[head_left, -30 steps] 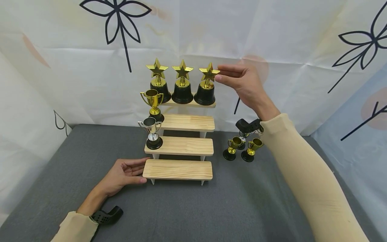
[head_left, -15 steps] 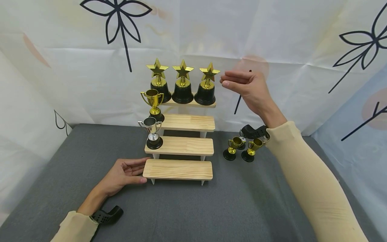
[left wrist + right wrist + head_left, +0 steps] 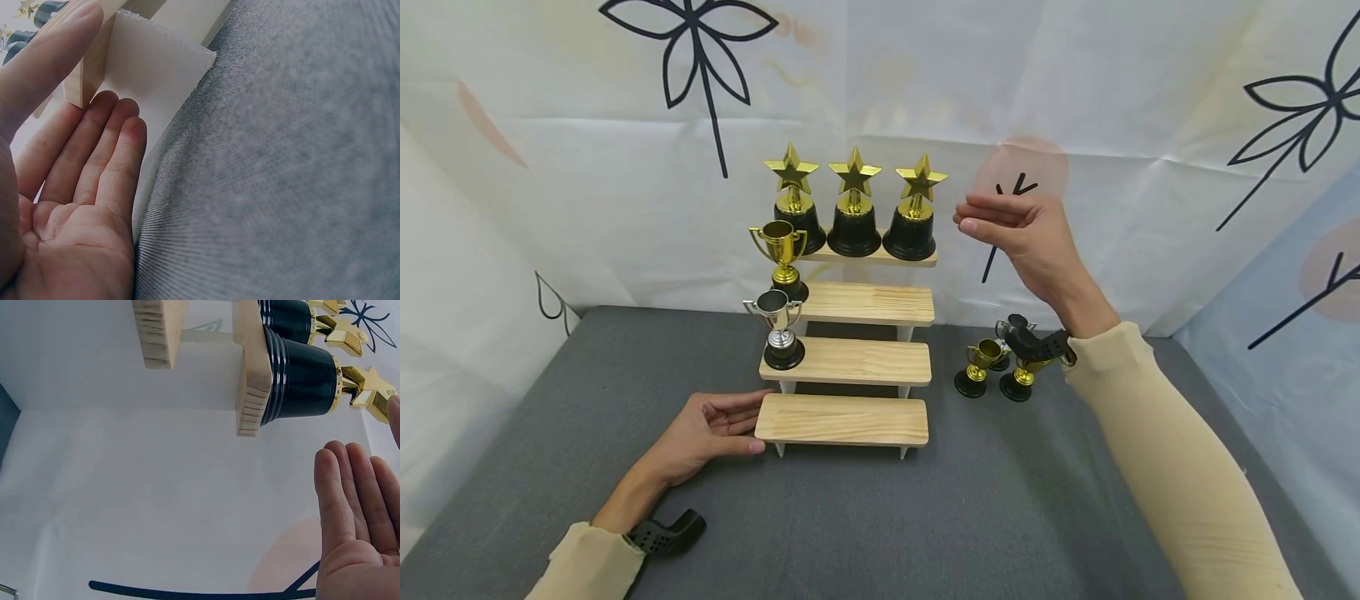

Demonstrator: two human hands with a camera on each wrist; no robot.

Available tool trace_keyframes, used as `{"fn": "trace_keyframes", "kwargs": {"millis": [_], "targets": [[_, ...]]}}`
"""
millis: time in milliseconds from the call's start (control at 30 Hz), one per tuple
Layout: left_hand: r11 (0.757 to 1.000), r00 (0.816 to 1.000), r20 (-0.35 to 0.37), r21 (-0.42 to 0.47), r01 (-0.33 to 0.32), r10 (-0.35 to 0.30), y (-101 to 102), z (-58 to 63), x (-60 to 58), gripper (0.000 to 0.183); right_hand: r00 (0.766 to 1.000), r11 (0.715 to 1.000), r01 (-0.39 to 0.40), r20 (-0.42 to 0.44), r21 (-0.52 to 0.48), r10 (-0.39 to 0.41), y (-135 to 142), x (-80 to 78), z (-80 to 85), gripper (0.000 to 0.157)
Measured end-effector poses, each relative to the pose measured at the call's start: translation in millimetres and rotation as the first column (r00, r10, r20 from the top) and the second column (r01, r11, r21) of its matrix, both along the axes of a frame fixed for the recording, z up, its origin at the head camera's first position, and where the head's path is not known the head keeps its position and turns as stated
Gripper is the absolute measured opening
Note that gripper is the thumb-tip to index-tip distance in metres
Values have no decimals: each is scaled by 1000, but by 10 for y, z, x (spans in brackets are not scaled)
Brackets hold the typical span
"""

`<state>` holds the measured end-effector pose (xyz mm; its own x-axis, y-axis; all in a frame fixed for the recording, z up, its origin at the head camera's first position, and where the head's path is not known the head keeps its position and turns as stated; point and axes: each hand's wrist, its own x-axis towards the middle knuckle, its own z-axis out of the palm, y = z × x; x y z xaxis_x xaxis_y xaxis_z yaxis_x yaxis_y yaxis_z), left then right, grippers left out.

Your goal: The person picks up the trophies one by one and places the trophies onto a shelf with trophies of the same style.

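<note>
A tiered wooden stand (image 3: 842,419) has three gold star trophies (image 3: 853,200) with black bases in a row on its top step. Below them, at the left ends of the lower steps, stand a gold cup trophy (image 3: 782,250) and a silver cup trophy (image 3: 780,329). My left hand (image 3: 707,437) rests at the left end of the lowest step, fingers extended; in the left wrist view the fingertips (image 3: 103,100) are right at the board's corner. My right hand (image 3: 1026,242) is in the air, holding nothing, fingers straight, apart from the rightmost star trophy (image 3: 306,375).
On the grey cloth table (image 3: 850,533), right of the stand, are two more gold cups (image 3: 977,367) and a silver cup (image 3: 1000,329) close together, partly hidden by the black wrist camera (image 3: 1033,343). A white printed curtain (image 3: 917,75) hangs behind.
My right hand has moved off the rightmost star trophy, to the right and downward. The left hand and the trophies stay where they were.
</note>
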<state>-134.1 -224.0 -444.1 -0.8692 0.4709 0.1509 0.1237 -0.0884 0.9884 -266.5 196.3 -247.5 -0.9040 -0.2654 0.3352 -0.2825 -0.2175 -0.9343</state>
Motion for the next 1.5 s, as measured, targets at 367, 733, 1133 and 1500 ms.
{"fn": "trace_keyframes", "kwargs": {"millis": [367,733,1133,1500], "targets": [[1000,1000,10,20,14,-14,-1,0,6,72,1000,998,24,-11,53,-24,37,143,-145,41],[1000,1000,6,6,1,-2,-1,-10,5,71,1000,999,1,-8,54,0,71,287,-271,41],[1000,1000,6,11,1,-1,-3,-7,2,71,999,996,12,-43,92,-8,106,449,-433,39],[1000,1000,6,12,7,-7,-1,-4,-3,72,998,982,58,-47,182,-51,161,595,-585,40]]}}
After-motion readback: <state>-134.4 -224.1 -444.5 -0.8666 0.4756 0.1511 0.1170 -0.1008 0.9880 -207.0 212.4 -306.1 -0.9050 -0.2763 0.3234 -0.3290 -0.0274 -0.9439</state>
